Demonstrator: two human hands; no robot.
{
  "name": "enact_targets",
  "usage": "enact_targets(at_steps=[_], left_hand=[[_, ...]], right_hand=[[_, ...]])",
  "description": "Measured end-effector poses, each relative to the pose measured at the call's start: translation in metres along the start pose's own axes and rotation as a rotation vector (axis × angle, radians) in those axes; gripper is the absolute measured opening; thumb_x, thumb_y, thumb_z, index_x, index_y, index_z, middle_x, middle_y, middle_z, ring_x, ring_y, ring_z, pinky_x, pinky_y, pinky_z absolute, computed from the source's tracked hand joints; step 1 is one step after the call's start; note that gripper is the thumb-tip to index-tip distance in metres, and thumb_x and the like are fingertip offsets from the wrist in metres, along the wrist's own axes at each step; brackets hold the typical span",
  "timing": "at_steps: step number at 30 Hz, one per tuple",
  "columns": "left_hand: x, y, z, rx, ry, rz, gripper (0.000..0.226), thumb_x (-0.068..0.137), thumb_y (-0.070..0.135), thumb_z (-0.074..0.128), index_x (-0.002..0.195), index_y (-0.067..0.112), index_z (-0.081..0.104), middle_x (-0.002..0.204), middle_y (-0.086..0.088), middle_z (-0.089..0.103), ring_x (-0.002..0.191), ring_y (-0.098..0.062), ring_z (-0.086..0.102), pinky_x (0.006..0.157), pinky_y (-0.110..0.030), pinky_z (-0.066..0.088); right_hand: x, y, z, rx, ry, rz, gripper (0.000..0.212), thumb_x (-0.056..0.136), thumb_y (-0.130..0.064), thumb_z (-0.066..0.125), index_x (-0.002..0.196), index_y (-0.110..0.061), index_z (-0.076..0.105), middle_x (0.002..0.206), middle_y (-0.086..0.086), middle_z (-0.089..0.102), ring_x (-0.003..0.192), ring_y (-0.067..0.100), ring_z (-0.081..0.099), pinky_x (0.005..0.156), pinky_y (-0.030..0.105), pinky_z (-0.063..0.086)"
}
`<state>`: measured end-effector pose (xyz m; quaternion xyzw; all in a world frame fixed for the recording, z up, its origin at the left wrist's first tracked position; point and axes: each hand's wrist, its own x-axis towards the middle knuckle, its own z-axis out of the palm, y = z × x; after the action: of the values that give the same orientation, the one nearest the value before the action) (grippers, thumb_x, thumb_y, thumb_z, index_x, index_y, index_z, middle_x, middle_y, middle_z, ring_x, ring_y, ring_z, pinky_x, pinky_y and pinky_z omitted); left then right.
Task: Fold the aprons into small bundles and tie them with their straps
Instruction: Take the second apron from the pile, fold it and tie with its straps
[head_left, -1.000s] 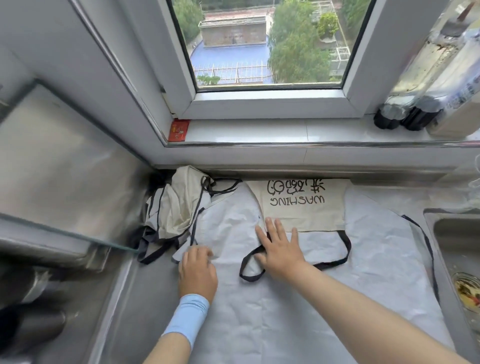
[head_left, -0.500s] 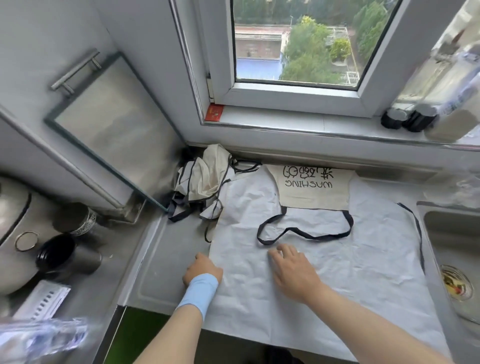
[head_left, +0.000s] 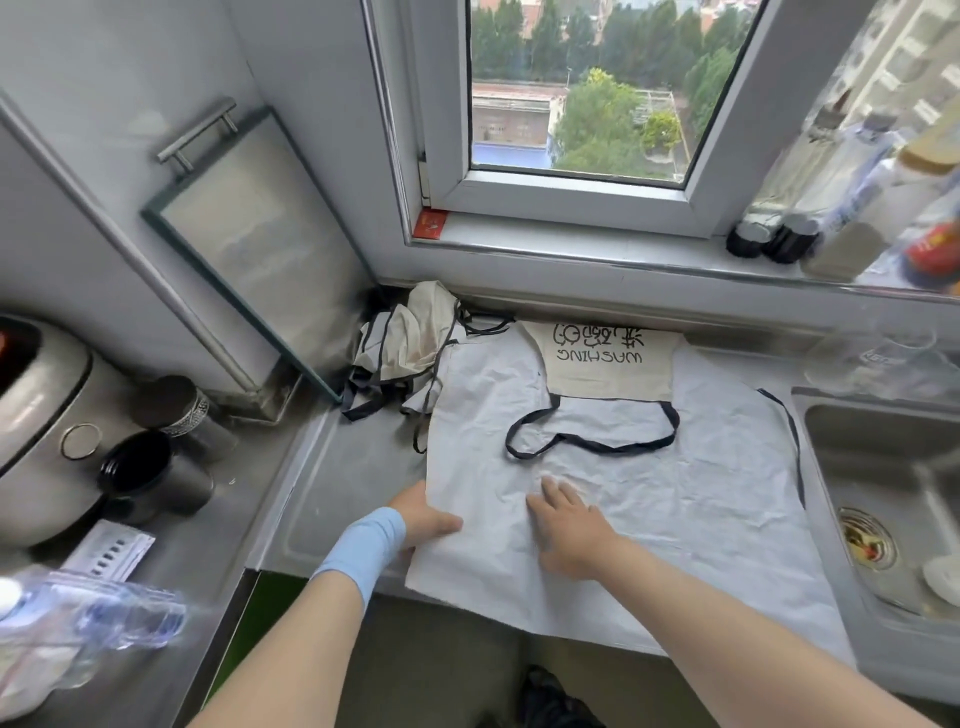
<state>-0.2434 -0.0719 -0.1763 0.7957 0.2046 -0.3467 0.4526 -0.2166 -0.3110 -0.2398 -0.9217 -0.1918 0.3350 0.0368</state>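
My left hand (head_left: 423, 514), a pale blue band at its wrist, has hold of the left edge of the wide white crinkled apron (head_left: 675, 499). The thumb lies on top of the cloth and the fingers are tucked out of sight beneath it, so the edge is pinched between them. My right hand (head_left: 569, 525) lies just to the right of it, palm down on the same apron, fingers straight and a little spread, gripping nothing.

The apron is spread flat on the stainless steel surface (head_left: 337, 467). It reaches from both hands away to the wall under the window, and its near hem hangs over the surface's front edge by my forearms. Just beyond the right hand's fingertips the thin black neck strap (head_left: 592, 442) lies in a loose loop on the cloth. Farther on is the beige bib panel (head_left: 608, 364), printed WASHING in black.

Beyond the left hand, in the corner, a crumpled cream and white apron with black straps (head_left: 410, 343) sits in a heap against the flat apron's far left corner. Past the apron to the right of the right hand is a steel sink (head_left: 883, 457). Well to the left of the left hand stands a black cup (head_left: 140, 473).
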Motion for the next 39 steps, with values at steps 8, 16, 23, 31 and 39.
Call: enact_targets(at_steps=[8, 16, 23, 31, 39], left_hand=[[-0.021, 0.081, 0.051, -0.093, -0.151, 0.207, 0.057, 0.082, 0.017, 0.072, 0.121, 0.041, 0.038, 0.103, 0.006, 0.061, 0.08, -0.014, 0.064, 0.049, -0.03, 0.056], [-0.003, 0.118, 0.144, 0.259, -0.43, 0.267, 0.073, 0.085, 0.035, 0.065, 0.148, 0.036, 0.027, 0.1, -0.004, 0.065, 0.073, -0.02, 0.065, 0.069, -0.029, 0.054], [0.047, 0.116, 0.134, 0.504, 0.041, 0.327, 0.034, 0.091, 0.033, 0.05, 0.124, 0.032, 0.058, 0.121, 0.008, 0.063, 0.106, -0.015, 0.059, 0.091, -0.024, 0.044], [0.089, 0.093, 0.12, 1.003, 0.007, 0.377, 0.071, 0.089, 0.037, 0.047, 0.151, 0.033, 0.014, 0.161, 0.007, -0.002, 0.148, -0.015, 0.0, 0.114, -0.044, 0.026], [0.098, 0.103, 0.093, 0.94, -0.012, 0.337, 0.034, 0.086, 0.041, 0.047, 0.118, 0.034, 0.056, 0.12, 0.006, 0.053, 0.111, -0.021, 0.054, 0.095, -0.037, 0.046]], right_hand=[[-0.041, 0.031, -0.1, 1.159, 0.166, 0.174, 0.028, 0.096, -0.043, 0.053, 0.109, -0.022, 0.067, 0.11, 0.002, 0.072, 0.086, 0.023, 0.07, 0.07, 0.029, 0.048], [-0.066, 0.088, -0.083, 0.834, 0.26, 0.43, 0.007, 0.073, -0.017, 0.06, 0.066, -0.017, 0.06, 0.069, 0.003, 0.069, 0.062, 0.023, 0.068, 0.05, 0.023, 0.037], [-0.049, 0.119, -0.027, 0.278, 0.296, 0.563, 0.056, 0.084, -0.017, 0.052, 0.139, -0.021, 0.04, 0.142, 0.008, 0.042, 0.126, 0.029, 0.046, 0.096, 0.037, 0.042], [-0.024, 0.12, -0.012, 0.13, 0.181, 0.29, 0.069, 0.083, -0.032, 0.052, 0.148, -0.031, 0.029, 0.156, 0.009, 0.022, 0.142, 0.029, 0.025, 0.105, 0.047, 0.036], [0.007, 0.122, -0.052, 0.12, 0.437, 0.264, 0.037, 0.09, -0.038, 0.047, 0.124, -0.024, 0.054, 0.121, -0.002, 0.063, 0.11, 0.024, 0.06, 0.089, 0.036, 0.043]])
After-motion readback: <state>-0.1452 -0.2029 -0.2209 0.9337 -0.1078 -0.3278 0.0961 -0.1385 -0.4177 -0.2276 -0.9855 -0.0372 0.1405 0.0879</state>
